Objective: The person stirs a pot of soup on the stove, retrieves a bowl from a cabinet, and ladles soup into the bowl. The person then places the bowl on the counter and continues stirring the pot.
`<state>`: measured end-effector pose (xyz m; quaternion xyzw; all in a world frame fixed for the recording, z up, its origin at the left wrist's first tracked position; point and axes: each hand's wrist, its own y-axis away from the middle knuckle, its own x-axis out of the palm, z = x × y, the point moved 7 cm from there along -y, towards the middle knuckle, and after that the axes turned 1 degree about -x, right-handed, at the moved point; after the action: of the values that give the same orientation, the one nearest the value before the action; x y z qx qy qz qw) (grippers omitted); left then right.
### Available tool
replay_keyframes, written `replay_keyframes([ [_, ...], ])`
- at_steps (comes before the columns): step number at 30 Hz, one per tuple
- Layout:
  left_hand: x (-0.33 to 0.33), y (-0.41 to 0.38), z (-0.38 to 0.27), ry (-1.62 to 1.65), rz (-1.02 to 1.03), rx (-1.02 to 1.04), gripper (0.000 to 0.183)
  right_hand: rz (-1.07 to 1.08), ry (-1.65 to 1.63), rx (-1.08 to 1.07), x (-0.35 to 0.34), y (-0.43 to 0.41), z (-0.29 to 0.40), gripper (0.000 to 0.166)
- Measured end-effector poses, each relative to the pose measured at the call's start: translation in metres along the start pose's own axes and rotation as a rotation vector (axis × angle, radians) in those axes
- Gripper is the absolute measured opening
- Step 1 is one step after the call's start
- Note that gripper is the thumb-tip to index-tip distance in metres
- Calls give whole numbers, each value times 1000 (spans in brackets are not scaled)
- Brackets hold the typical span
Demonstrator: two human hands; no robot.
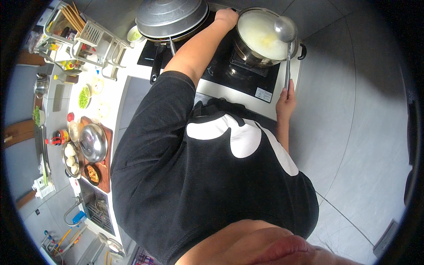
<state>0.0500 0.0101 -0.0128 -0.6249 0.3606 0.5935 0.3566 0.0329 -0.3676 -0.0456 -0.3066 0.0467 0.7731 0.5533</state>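
A steel pot [253, 59] holding pale, cloudy liquid stands on the black cooktop [217, 71]. At its left side my left hand [227, 18] is closed around the black side handle, which is mostly hidden by the fingers. My right hand [286, 103] grips the long handle of a metal ladle [285, 29]; the ladle's bowl is over the right part of the pot, near the rim. Something yellowish shows in the liquid beside the bowl. To the left, a wok or pan with a black handle [158, 61] sits under a large domed metal lid [172, 18].
A small bowl [135, 33] is beside the lidded pan. On the left counter are a dish rack [96, 39], a plate of cut greens [84, 96], a wooden cutting board [105, 179] with a steel lid [93, 142], bottles and a sink [99, 207].
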Motion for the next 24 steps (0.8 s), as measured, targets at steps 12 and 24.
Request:
replay_keyframes([
  [12, -2, 1, -5, -44, 14, 31, 27, -61, 154, -93, 18, 8, -4, 40],
  [24, 9, -12, -1, -15, -45, -9, 28, -64, 70, -121, 25, 7, -12, 42],
])
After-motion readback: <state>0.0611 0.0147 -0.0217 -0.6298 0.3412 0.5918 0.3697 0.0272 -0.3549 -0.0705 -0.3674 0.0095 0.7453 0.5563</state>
